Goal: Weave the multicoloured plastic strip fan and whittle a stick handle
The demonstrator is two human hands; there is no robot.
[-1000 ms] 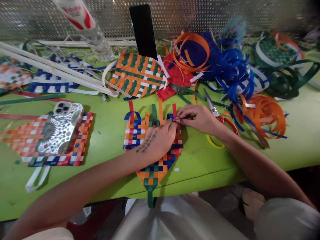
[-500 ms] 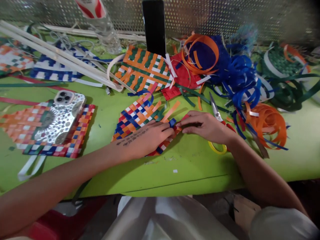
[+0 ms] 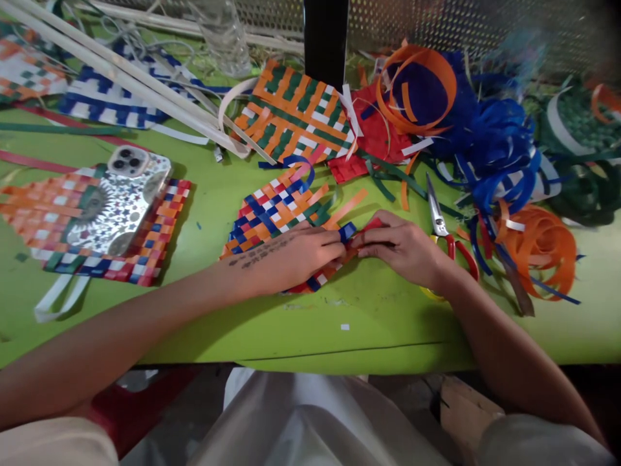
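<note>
Holding a multicoloured woven piece point(image 3: 269, 210) slantwise on the green worktop point(image 3: 392, 333), near the middle of its front half. Closing the left hand point(image 3: 308, 259) over the right-hand edge of the weave, with fingers curled and the forearm crossing the lower part. Pinching a red strip point(image 3: 372, 225) at that same edge with the right hand point(image 3: 405, 249), the grip being narrowed to thumb and fingers nearly meeting; not seeing exactly how far the fingertips are tucking in. Working just beside a short, bent blue strip point(image 3: 348, 232) between the two hands. Leaving loose orange strip ends point(image 3: 349, 207) sticking out along the far side of the weave. Having red-and-yellow-handled scissors point(image 3: 439, 226) lying just beyond the right hand, partly behind the wrist, and an orange coil point(image 3: 546, 252) resting farther right. Seeing an orange-and-green woven piece point(image 3: 291, 110) lying behind the work, a dark phone point(image 3: 325, 39) standing behind that, and, well to the left, a patterned phone point(image 3: 129, 194) resting on another woven piece point(image 3: 167, 226).
</note>
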